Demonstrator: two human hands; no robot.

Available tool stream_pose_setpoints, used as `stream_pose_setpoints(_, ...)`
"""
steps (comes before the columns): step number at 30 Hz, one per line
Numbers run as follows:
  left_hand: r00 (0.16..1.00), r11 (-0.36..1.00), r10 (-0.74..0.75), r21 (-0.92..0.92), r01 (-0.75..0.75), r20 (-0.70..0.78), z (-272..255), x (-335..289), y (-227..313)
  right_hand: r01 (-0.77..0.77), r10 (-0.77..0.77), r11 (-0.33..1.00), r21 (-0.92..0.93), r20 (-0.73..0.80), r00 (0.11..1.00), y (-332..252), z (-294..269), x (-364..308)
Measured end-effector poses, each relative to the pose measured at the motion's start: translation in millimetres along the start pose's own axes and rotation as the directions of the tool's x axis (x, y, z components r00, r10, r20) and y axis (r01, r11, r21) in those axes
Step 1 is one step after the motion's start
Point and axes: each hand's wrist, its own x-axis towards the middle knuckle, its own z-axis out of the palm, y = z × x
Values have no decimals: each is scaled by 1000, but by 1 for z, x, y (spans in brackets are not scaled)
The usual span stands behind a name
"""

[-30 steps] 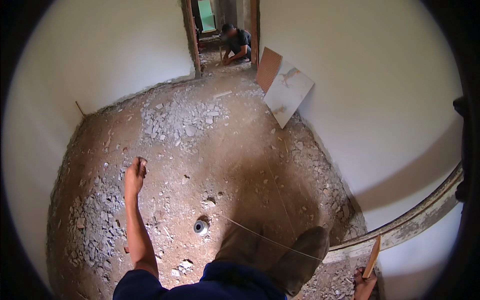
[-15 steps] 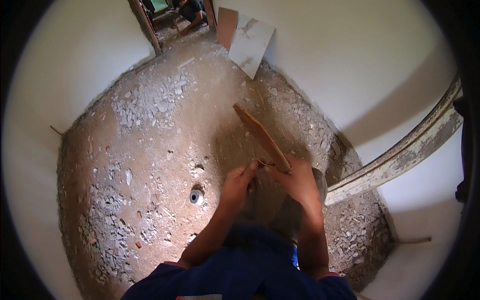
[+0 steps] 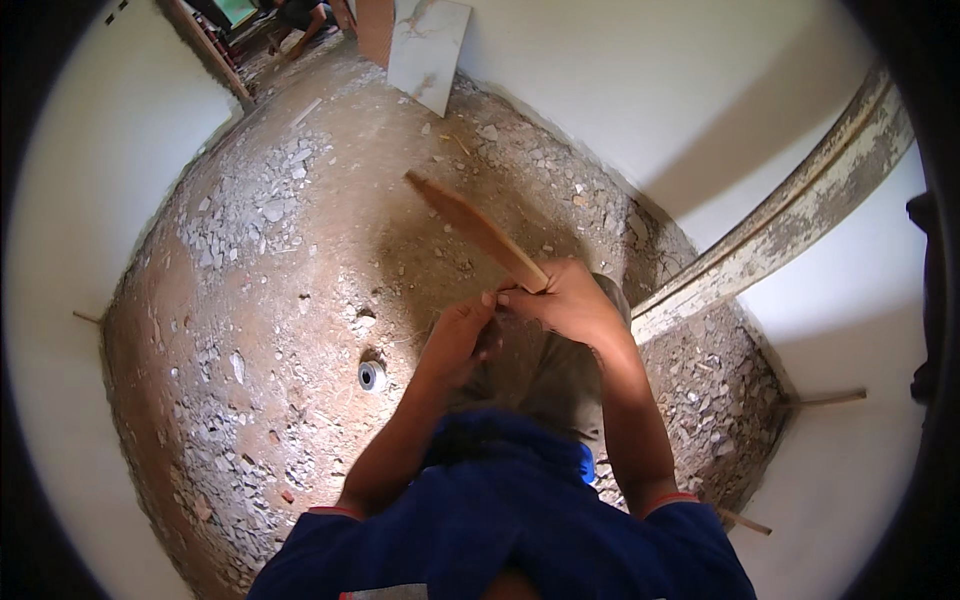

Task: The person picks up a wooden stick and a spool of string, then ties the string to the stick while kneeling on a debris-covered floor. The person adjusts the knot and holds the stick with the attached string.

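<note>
A flat, brown piece of wood (image 3: 470,226) with a tapered far end slants up and to the left from my right hand (image 3: 570,305). That hand grips its near end between thumb and fingers. My left hand (image 3: 458,335) is closed in a pinch, its thumb tip meeting the right hand's fingertips just below the wood. Whatever small thing the left fingers hold is too small to make out. My trousered legs lie beneath both hands.
A small grey spool-like cylinder (image 3: 371,376) stands on the dirt floor to the left, near broken rubble (image 3: 245,210). A marbled tile (image 3: 428,55) leans on the far wall. A weathered, curved-looking beam (image 3: 780,215) slants at the right. Beyond the doorway a person (image 3: 305,18) crouches.
The view has shifted, so room features sit further left and higher. The wood remains in my right hand and lies at a flatter slant. A thin strand seen between my hands no longer shows clearly.
</note>
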Motion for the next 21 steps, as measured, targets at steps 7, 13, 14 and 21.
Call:
stream_pose_setpoints(7,944,964,120,-191,-184,-306,-46,22,-6,-223,222,956,189,26,975,38,-24,-24)
stream_pose_setpoints(13,783,882,324,-130,-453,-531,-158,21,48,-356,368,928,109,-132,920,75,-78,-77)
stream_pose_setpoints(14,790,883,345,-109,-456,-507,-170,20,48,-336,363,922,191,-129,923,80,-81,-84)
stream_pose_setpoints(21,746,887,357,-46,-460,-563,-210,20,43,-416,485,833,365,-120,866,102,-83,-107)
